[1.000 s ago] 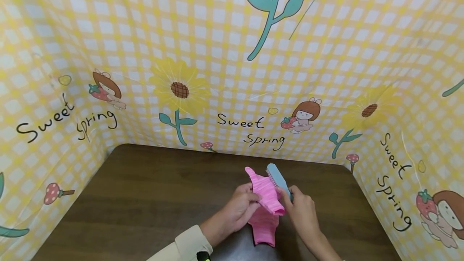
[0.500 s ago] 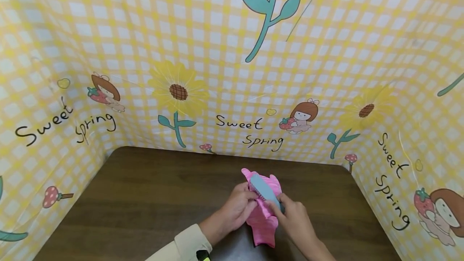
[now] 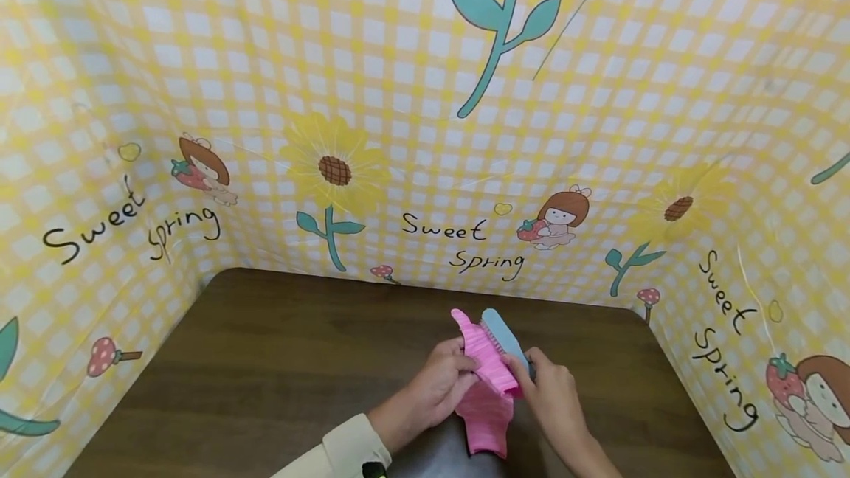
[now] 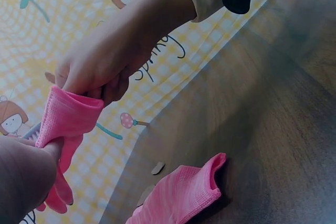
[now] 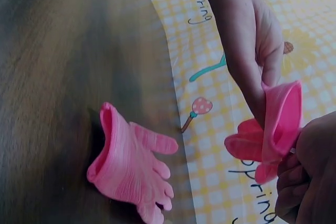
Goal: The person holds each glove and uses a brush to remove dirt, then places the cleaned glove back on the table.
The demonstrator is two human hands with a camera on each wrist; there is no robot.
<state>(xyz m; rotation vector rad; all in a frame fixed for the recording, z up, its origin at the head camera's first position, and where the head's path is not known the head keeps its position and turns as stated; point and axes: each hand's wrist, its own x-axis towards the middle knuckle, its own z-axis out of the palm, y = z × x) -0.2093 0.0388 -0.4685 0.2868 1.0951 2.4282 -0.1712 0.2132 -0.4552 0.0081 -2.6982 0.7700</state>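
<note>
A pink knit glove (image 3: 488, 355) is pinched at its left edge by my left hand (image 3: 438, 382), thumb on top. My right hand (image 3: 556, 389) grips a light-blue brush (image 3: 508, 341), whose bristles face the glove's right side. A second pink glove (image 3: 488, 426) lies on the table just below the held one. In the right wrist view, the held glove's open cuff (image 5: 286, 121) sits between both hands, and the brush is hidden there. The left wrist view shows only a bit of bristles (image 4: 34, 132) behind the cuff.
The dark wooden table (image 3: 285, 367) spreads around the hands. A yellow checked cloth (image 3: 412, 139) with printed flowers and the words "Sweet Spring" stands as a wall behind the table and along both sides.
The brush has swept left across the glove, then back right to the glove's right edge. The left hand keeps its place on the glove, and the lower glove stays put.
</note>
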